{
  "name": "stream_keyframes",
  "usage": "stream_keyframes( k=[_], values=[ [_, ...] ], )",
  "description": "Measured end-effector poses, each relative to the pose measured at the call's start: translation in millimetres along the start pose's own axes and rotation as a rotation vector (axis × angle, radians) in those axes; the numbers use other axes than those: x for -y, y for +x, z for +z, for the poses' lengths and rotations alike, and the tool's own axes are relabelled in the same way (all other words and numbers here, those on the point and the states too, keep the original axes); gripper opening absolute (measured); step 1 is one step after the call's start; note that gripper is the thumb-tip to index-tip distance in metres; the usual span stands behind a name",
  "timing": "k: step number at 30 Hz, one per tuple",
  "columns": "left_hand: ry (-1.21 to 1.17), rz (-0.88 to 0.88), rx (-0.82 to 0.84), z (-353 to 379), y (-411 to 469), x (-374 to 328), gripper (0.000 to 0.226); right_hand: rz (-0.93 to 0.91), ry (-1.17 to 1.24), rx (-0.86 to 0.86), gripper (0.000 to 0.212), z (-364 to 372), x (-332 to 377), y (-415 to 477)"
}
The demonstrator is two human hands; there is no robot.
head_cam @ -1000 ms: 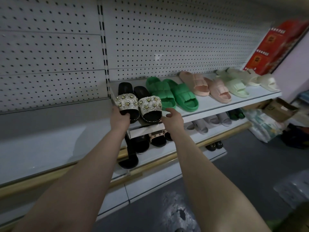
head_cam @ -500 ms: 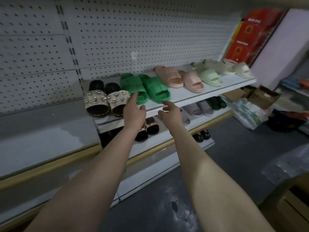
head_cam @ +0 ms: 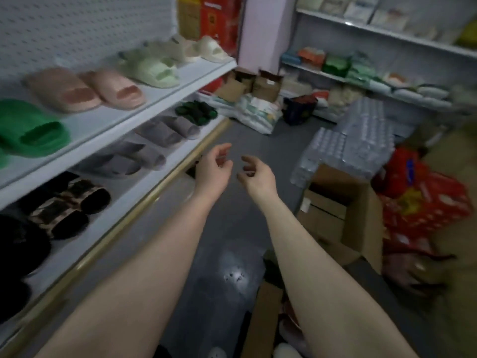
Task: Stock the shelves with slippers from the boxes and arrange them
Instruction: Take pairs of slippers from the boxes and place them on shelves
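My left hand point(head_cam: 215, 167) and my right hand point(head_cam: 254, 174) hover over the grey floor in the aisle, fingers loosely curled, holding nothing. To their left, the upper white shelf point(head_cam: 165, 86) carries green slippers point(head_cam: 31, 136), pink slippers point(head_cam: 85, 89), pale green slippers point(head_cam: 152, 65) and cream slippers point(head_cam: 206, 49). The shelf below holds grey slippers point(head_cam: 144, 148), dark green slippers point(head_cam: 197, 112) and black-and-brown patterned slippers point(head_cam: 67, 205). An open cardboard box point(head_cam: 343, 213) stands on the floor to the right of my hands. Another box point(head_cam: 263, 321) sits under my right forearm, its contents partly hidden.
Shrink-wrapped packs of water bottles point(head_cam: 353, 140) are stacked beyond the open box. Red bags point(head_cam: 426, 210) lie at the right. Cardboard boxes point(head_cam: 253, 83) and white sacks point(head_cam: 255, 112) crowd the aisle's far end. A back shelf point(head_cam: 361, 73) holds folded goods.
Both hands have come away from the flowered black slippers on the upper shelf and dropped toward the aisle. The view has swung right, away from the shelf toward the boxes.
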State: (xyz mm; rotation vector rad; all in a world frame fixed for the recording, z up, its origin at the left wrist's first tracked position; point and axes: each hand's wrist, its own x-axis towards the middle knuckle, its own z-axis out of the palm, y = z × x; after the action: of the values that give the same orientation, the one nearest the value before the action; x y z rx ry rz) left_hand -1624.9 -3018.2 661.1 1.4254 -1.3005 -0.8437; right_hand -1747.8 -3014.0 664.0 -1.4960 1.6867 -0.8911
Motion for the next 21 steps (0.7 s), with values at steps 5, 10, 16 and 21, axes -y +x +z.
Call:
stream_keyframes(
  k=[5, 10, 16, 21],
  values=[
    [0.005, -0.019, 0.287, 95, -10, 8, 0.038, 0.169, 0.012, -0.159, 0.049, -60, -79, -5],
    [0.006, -0.033, 0.539, 170, -30, 42, 0.037, 0.350, 0.049, -0.294, 0.043, -90, -150, -28],
    [0.038, -0.129, 0.823, 230, -60, 90, 0.036, 0.605, 0.049, -0.384, 0.038, -97, -229, -63],
    [0.106, -0.144, 1.004, 261, -86, 140, 0.036, 0.775, 0.053, -0.430, 0.035, -86, -294, -95]
  ],
)
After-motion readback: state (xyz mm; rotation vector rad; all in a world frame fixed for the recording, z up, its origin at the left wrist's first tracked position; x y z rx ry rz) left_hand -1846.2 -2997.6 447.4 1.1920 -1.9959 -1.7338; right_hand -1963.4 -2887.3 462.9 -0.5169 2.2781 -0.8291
